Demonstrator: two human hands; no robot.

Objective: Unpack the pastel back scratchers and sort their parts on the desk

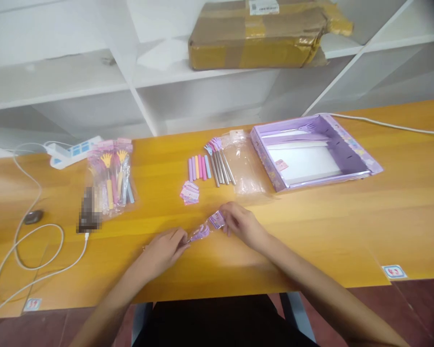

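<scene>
A back scratcher with a purple hand-shaped head lies in a clear plastic sleeve near the table's front. My left hand is closed around its shaft end, which the fingers mostly hide. My right hand pinches the other end of the sleeve, by a small purple printed card. Beyond my hands lie a stack of pink cards, a row of coloured handles and several metal shafts with small hand-shaped heads.
A purple display box stands at the right, beside clear plastic bags. To the left are bagged back scratchers, a power strip, a pixelated dark object and a looped white cable. A cardboard box sits on the shelf.
</scene>
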